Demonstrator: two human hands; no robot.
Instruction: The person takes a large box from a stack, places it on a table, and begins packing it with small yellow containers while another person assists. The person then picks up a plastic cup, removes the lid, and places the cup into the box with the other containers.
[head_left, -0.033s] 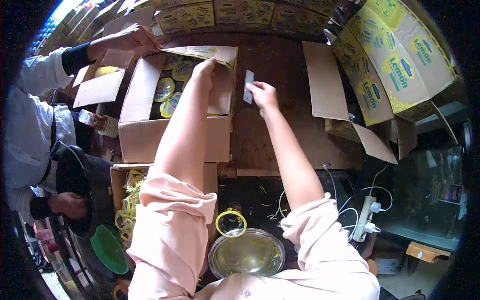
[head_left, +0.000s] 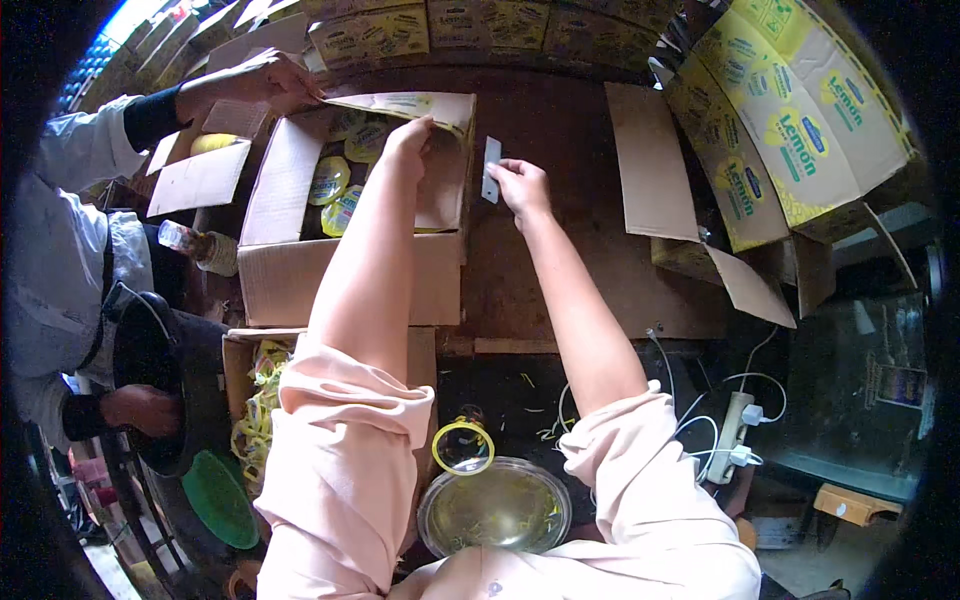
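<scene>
Dark brown bench (head_left: 560,270) spreads across the middle, with cartons (head_left: 490,28) stacked at twelve o'clock beyond it. At two o'clock stands a big yellow-printed carton (head_left: 800,130), its flaps spread. Nine o'clock has a co-worker (head_left: 55,260) in pale sleeves, upper hand (head_left: 265,78) at the corner of a box flap (head_left: 400,103), lower hand (head_left: 140,410) inside a black bucket (head_left: 200,370). That open box (head_left: 350,285), at ten o'clock, holds yellow-labelled tubs (head_left: 328,180). At six o'clock sits a clear bowl (head_left: 427,512), a yellow-rimmed cup (head_left: 438,445) just beside it; a white socket strip (head_left: 728,440) lies at four.

The person's left hand (head_left: 408,150) reaches over the box at eleven o'clock, its fingers curled at the flap; whether they grip it I cannot tell. At twelve, the right hand (head_left: 524,188) pinches a pale flat bar (head_left: 492,150) between thumb and fingers. The bar lies at nine o'clock from that hand, running past the fingertips toward both twelve and six.
</scene>
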